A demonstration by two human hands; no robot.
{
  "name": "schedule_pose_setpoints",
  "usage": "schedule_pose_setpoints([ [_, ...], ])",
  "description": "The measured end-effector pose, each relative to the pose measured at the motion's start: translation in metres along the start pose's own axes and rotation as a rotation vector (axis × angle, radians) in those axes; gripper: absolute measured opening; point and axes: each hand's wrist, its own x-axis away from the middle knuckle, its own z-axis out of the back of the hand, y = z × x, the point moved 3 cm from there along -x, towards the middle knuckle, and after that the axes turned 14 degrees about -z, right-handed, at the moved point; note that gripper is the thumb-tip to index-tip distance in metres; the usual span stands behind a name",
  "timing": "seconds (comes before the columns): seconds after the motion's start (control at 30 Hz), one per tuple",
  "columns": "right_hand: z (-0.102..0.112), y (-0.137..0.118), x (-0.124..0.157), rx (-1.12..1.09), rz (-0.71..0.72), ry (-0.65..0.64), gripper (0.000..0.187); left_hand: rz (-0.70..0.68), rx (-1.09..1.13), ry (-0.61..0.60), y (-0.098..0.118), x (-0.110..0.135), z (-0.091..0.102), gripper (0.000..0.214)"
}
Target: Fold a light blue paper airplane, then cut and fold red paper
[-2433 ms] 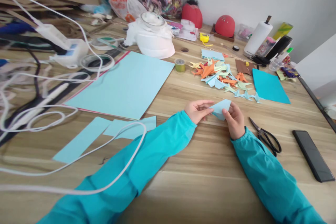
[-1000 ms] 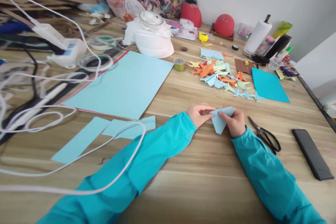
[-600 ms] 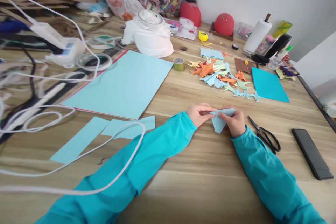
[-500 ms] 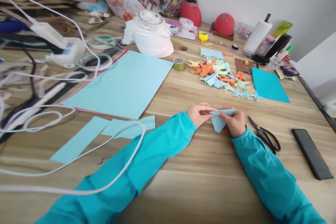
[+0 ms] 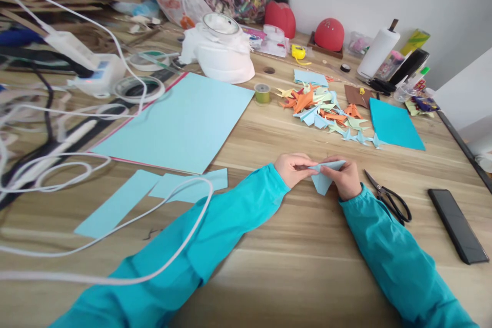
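The folded blue paper (image 5: 323, 178) is pinched between the fingers of the left hand (image 5: 294, 169) and right hand (image 5: 346, 179), just above the tabletop (image 5: 292, 256) toward its near edge; since a second ago its upper flap has been pressed flatter, tightening the crease.

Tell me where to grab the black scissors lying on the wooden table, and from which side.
Probably take the black scissors by the loop handles at the near right end, coming from above: the blades point away toward the right hand, and the handles lie flat, clear of the black phone.
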Motion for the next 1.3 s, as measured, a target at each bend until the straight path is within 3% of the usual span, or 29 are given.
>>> schedule_pose_setpoints([
  [0.4, 0.0012, -0.001, -0.0005, -0.023, -0.019, -0.017, 0.019, -0.115, -0.039, -0.031, 0.0012, -0.001, 0.0008, 0.015],
  [0.8, 0.004, 0.0061, -0.0032, -0.108, -0.041, 0.008, 0.019, 0.046, -0.021, 0.024, 0.0022, 0.0013, -0.0014, 0.03],
  [1.3, 0.0041, 0.0061, -0.0032, -0.044, -0.013, -0.018, 0.02, -0.067, -0.079, -0.021, -0.0011, -0.0004, 0.0017, 0.017],
])
